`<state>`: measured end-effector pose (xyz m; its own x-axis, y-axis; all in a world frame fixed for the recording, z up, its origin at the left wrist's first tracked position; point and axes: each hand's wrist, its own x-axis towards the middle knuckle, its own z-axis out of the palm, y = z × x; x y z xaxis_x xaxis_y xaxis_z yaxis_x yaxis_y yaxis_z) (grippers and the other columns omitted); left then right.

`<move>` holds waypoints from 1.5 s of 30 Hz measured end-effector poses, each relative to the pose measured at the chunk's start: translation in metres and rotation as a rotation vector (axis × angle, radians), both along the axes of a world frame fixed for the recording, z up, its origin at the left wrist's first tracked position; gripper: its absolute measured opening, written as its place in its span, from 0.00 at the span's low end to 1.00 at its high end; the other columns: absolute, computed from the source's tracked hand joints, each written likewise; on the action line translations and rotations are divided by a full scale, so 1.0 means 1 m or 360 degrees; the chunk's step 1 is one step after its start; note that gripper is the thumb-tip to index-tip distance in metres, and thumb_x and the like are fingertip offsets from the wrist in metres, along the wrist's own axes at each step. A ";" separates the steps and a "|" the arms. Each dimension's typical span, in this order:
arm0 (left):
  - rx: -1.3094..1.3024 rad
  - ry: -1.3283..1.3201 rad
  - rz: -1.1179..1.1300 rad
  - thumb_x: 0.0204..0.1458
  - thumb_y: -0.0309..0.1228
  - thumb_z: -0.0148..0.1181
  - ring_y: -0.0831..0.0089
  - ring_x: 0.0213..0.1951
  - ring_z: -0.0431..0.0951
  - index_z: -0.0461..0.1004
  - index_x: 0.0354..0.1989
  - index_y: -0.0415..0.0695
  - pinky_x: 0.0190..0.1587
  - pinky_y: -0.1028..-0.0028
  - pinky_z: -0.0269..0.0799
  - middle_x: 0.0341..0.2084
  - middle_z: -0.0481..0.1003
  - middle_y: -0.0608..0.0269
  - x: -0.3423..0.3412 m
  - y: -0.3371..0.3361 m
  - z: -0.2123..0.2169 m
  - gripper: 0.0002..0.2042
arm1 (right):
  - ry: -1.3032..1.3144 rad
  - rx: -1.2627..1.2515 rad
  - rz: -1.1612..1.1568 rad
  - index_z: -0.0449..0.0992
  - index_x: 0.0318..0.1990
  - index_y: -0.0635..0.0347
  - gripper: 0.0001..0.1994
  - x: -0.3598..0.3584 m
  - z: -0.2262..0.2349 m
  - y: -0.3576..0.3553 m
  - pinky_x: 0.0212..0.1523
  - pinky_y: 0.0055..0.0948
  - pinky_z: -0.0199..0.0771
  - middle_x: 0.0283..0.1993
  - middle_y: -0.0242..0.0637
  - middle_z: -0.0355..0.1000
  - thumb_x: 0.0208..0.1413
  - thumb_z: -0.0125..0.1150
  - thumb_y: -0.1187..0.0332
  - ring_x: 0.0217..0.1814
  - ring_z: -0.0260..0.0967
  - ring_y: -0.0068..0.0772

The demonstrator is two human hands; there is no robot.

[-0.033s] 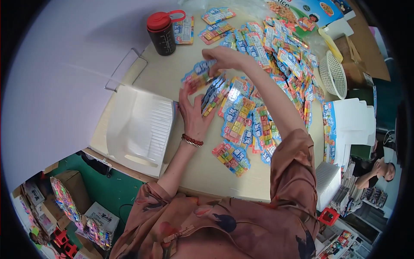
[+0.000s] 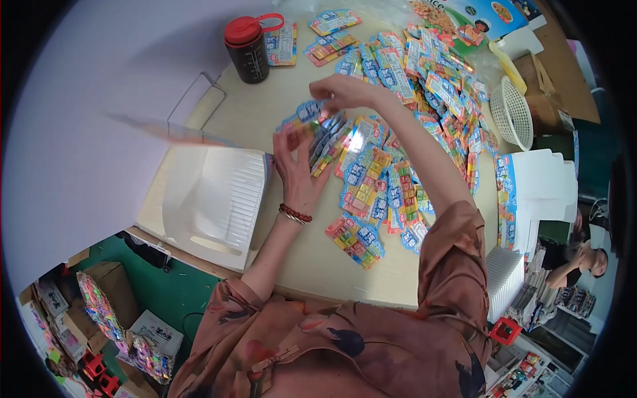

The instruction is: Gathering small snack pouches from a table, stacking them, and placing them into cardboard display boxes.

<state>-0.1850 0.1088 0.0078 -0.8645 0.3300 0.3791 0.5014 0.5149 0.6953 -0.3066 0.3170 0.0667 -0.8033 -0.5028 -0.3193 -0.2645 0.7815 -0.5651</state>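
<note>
My left hand (image 2: 300,159) is closed around a small row of blister packs (image 2: 326,147) that stand tilted on edge, with colourful pieces inside and blue printed card. Above it, my right hand (image 2: 337,93) pinches the upper part of another blister pack (image 2: 302,119), which is smeared by motion. The lower end of that pack meets the left fingers. Just right of both hands, loose blister packs (image 2: 361,176) of the same kind lie overlapping on the cream table (image 2: 308,259).
A white plastic tray (image 2: 192,199) with ribs stands left of my left hand, a blurred brownish flat shape (image 2: 169,131) above it. Behind are a dark bottle (image 2: 249,61) with a red lid and a large pack pile (image 2: 431,79). At right are a white basket (image 2: 511,114) and a white carton (image 2: 541,189).
The blurred brownish shape has come into view above the tray, where only a faint streak was. The pack in my right hand has shifted slightly left and up.
</note>
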 end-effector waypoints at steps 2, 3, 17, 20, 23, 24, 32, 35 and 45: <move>0.0026 -0.0006 0.0057 0.37 0.29 0.72 0.43 0.64 0.47 0.51 0.65 0.46 0.62 0.50 0.50 0.64 0.44 0.41 0.005 0.003 -0.002 0.45 | -0.0211 -0.0432 -0.0014 0.66 0.27 0.64 0.09 0.016 -0.002 -0.007 0.28 0.28 0.62 0.20 0.31 0.65 0.48 0.62 0.73 0.24 0.61 0.24; 0.0166 -0.0038 0.0054 0.36 0.30 0.73 0.46 0.64 0.49 0.48 0.66 0.43 0.62 0.52 0.49 0.63 0.46 0.41 0.006 0.005 -0.005 0.47 | -0.0269 -0.0485 0.0021 0.67 0.27 0.63 0.08 0.024 0.001 -0.006 0.28 0.28 0.62 0.21 0.31 0.66 0.49 0.62 0.73 0.24 0.61 0.21; 0.0328 -0.0126 -0.0144 0.38 0.20 0.66 0.55 0.43 0.70 0.68 0.52 0.39 0.46 0.63 0.69 0.39 0.71 0.53 0.019 -0.007 -0.001 0.27 | -0.0053 0.0029 -0.0352 0.68 0.40 0.60 0.20 0.104 -0.015 0.068 0.35 0.30 0.67 0.30 0.32 0.61 0.38 0.69 0.73 0.33 0.64 0.29; 0.0358 -0.0105 -0.0183 0.38 0.20 0.66 0.55 0.43 0.70 0.69 0.49 0.39 0.46 0.63 0.69 0.39 0.72 0.53 0.023 -0.015 0.003 0.25 | -0.0099 -0.0070 -0.0627 0.65 0.35 0.59 0.15 0.118 -0.007 0.080 0.34 0.26 0.63 0.31 0.31 0.62 0.43 0.67 0.71 0.34 0.61 0.25; 0.0348 -0.0096 -0.0225 0.38 0.19 0.66 0.55 0.43 0.71 0.69 0.48 0.39 0.46 0.63 0.69 0.41 0.72 0.53 0.032 -0.026 0.006 0.25 | -0.0090 -0.0369 -0.0856 0.69 0.38 0.58 0.12 0.123 -0.002 0.106 0.32 0.25 0.69 0.29 0.30 0.66 0.47 0.63 0.70 0.32 0.65 0.22; 0.0328 -0.0109 -0.0234 0.38 0.18 0.66 0.55 0.44 0.71 0.69 0.48 0.39 0.46 0.64 0.69 0.41 0.72 0.53 0.034 -0.030 0.005 0.25 | -0.0113 -0.0553 -0.0948 0.66 0.41 0.58 0.08 0.128 0.007 0.108 0.28 0.20 0.68 0.31 0.25 0.64 0.54 0.57 0.73 0.31 0.61 0.15; 0.0284 -0.0156 -0.0459 0.37 0.18 0.66 0.56 0.43 0.71 0.68 0.50 0.39 0.47 0.66 0.70 0.45 0.68 0.52 0.039 -0.031 -0.001 0.27 | 0.0061 -0.0983 -0.1805 0.74 0.48 0.57 0.12 0.126 0.013 0.087 0.25 0.18 0.70 0.35 0.30 0.72 0.57 0.56 0.67 0.29 0.68 0.17; 0.0285 -0.0192 -0.0451 0.36 0.19 0.67 0.54 0.46 0.69 0.65 0.54 0.40 0.47 0.65 0.71 0.50 0.62 0.50 0.035 -0.028 -0.007 0.30 | -0.0457 -0.0963 -0.1655 0.77 0.43 0.63 0.11 0.112 -0.008 0.063 0.21 0.15 0.69 0.32 0.30 0.73 0.54 0.57 0.68 0.23 0.68 0.17; 0.0252 0.0077 -0.0338 0.34 0.20 0.69 0.50 0.61 0.54 0.47 0.66 0.41 0.60 0.59 0.60 0.59 0.51 0.46 0.028 -0.025 -0.005 0.47 | -0.1085 -0.0276 -0.0931 0.73 0.23 0.59 0.09 0.081 -0.028 0.015 0.13 0.21 0.50 0.14 0.26 0.62 0.49 0.52 0.65 0.11 0.54 0.17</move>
